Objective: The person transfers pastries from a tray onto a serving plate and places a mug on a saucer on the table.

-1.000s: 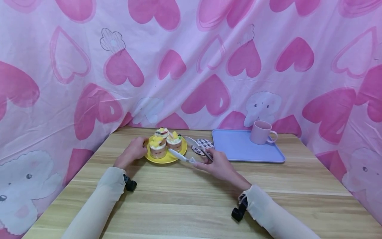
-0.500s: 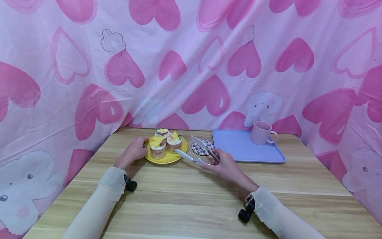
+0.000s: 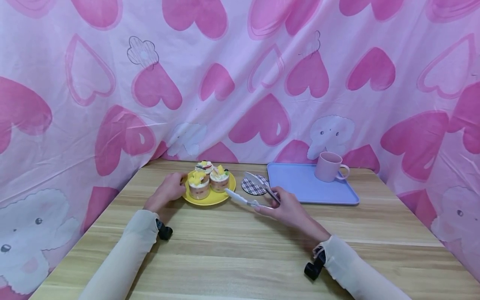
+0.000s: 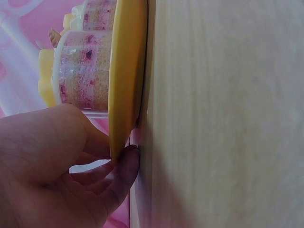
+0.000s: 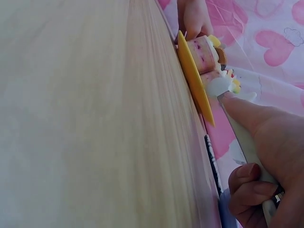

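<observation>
In the head view my left hand pinches the left rim of a yellow plate, thumb on top and fingers underneath in the left wrist view. Three clear cups of layered cake with cream and yellow fruit stand on the plate: a front cup, a right cup and a rear cup. My right hand holds metal tongs with pale tips. The tongs' arms are spread, with nothing between them. Their lower tip overlaps the plate's right edge in the head view.
A round plaid coaster lies behind the tongs. To the right a blue tray carries a pink mug at its back right. A pink heart-print cloth hangs behind the wooden table.
My right hand has drawn the tongs to the right, away from the cake cups. The left hand, the plate and the cups have stayed in place.
</observation>
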`<state>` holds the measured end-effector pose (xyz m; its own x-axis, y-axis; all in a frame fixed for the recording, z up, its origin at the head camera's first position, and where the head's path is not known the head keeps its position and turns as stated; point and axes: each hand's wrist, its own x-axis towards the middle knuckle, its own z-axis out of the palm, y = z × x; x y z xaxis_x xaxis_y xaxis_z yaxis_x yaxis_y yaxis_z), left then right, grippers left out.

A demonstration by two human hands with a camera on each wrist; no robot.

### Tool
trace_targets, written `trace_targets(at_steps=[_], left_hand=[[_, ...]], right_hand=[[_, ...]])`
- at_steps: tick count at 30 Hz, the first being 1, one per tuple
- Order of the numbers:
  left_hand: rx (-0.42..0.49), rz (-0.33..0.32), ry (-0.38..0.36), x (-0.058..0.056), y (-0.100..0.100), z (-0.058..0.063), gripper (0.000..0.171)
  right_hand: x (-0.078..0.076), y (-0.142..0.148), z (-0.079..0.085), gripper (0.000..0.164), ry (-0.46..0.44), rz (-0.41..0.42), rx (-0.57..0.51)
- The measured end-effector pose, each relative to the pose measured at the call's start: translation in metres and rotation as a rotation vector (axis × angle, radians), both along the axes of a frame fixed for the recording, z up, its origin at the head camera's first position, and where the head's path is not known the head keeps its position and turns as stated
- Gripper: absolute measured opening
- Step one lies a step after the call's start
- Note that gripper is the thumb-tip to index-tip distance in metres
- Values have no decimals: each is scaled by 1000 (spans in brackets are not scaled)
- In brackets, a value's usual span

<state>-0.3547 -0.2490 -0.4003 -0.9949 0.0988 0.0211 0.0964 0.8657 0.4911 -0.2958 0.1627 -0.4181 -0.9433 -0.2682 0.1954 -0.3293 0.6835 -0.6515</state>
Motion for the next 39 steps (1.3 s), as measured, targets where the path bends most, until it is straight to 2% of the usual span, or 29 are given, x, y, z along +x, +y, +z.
trace_targets(at_steps=[6,18,30,39], left_hand=[[-1,-1,-4,1,0,0,59],[3,4,-3,1,1,1,58],[1,6,-14,2,2,2,58],[0,17,-23,2,3,3,59]], right_hand=[[0,11,0,78,15,-47,39],[1,41,3,95,-45,-113,28],[0,71,4,97,-68,-170,5],[5,91,11,100,-99,-217,-14]])
